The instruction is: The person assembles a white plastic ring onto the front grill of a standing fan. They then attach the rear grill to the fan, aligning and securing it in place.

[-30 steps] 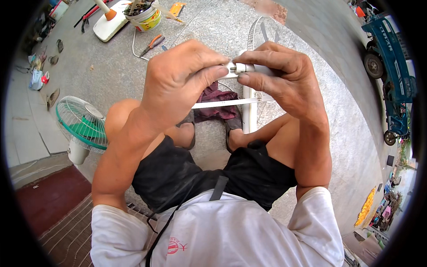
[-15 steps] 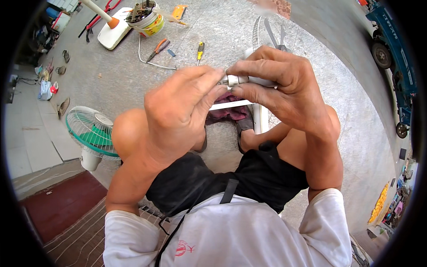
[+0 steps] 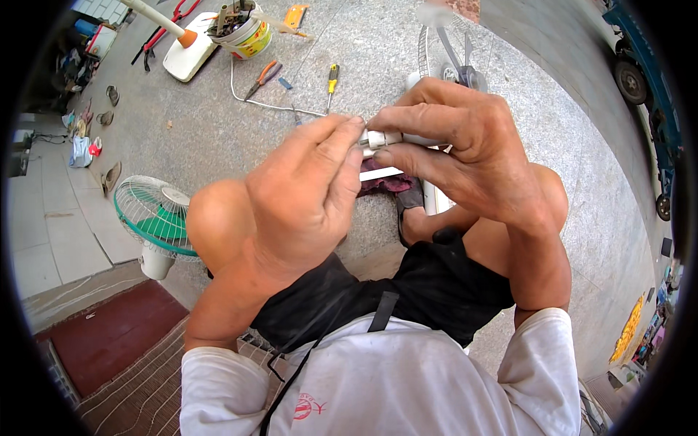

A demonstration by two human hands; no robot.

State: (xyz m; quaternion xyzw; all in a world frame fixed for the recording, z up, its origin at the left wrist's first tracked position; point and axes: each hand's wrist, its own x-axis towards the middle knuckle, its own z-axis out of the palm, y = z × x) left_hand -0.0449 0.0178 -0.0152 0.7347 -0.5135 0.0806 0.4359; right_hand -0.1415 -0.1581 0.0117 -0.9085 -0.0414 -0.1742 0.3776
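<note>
In front of my knees, both hands meet around a small white cylindrical part (image 3: 379, 139). My right hand (image 3: 469, 149) is closed on it, thumb below and index finger above. A greyish-white length runs back from the part under the right fingers, and its far end is hidden. My left hand (image 3: 309, 189) pinches at the part's left end, where a bit of metal shows; its fingertips cover what they grip. Below the hands a white strip (image 3: 381, 174) crosses over a dark red cloth (image 3: 389, 184) near my foot.
Beyond the hands lie a yellow screwdriver (image 3: 332, 78), pliers (image 3: 263, 80) and a white cable (image 3: 283, 109). A tub of tools (image 3: 251, 45) stands by a white fan base (image 3: 193, 62). A green fan (image 3: 156, 218) is beside my left knee; a grey-bladed fan (image 3: 465, 73) lies beyond my right hand.
My left hand has turned, so its thumb tip is now less visible against the white part. The right hand keeps its grip. The whole view has shifted slightly.
</note>
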